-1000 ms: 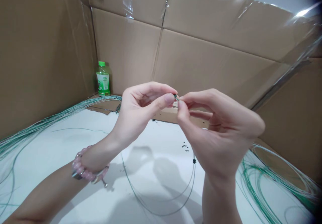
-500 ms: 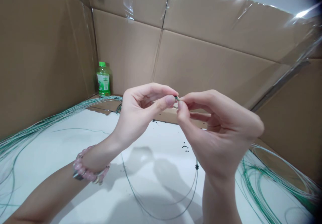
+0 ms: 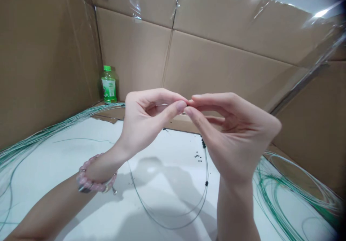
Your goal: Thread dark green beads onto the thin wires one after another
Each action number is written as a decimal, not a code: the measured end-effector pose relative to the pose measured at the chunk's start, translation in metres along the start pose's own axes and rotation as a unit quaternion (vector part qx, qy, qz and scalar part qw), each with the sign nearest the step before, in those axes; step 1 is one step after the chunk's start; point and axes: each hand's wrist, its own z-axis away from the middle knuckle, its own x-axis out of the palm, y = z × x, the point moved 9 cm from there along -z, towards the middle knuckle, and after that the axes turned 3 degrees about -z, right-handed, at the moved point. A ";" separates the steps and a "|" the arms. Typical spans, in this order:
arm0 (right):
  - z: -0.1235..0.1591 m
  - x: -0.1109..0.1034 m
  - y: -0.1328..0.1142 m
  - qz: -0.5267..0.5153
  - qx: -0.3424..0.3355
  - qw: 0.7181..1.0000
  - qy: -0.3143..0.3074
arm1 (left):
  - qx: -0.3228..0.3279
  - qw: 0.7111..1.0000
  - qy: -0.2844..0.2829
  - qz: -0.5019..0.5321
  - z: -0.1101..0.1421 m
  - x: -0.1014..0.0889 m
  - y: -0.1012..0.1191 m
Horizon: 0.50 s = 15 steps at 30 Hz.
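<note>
A: Container?
B: Green-capped plastic bottle against the cardboard wall, beyond the bench.
A: Fingers?
B: Closed. Left hand and right hand pinch tip to tip, the held bit hidden. Thin beaded wire emerges below the right hand, looping down to the bench.
</note>
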 end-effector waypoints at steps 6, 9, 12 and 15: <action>-0.004 0.001 0.002 0.059 0.015 0.998 -0.031 | 0.051 0.996 0.043 -0.056 -0.001 -0.002 0.003; -0.004 0.006 0.017 0.115 0.066 0.984 -0.115 | 0.038 0.997 0.029 -0.068 -0.002 0.003 -0.004; -0.005 0.004 0.025 0.098 0.085 0.984 -0.125 | 0.023 0.998 0.014 -0.053 -0.002 0.008 -0.007; -0.007 0.000 0.028 0.064 0.075 0.991 -0.093 | -0.003 1.000 0.006 0.004 -0.002 0.012 -0.021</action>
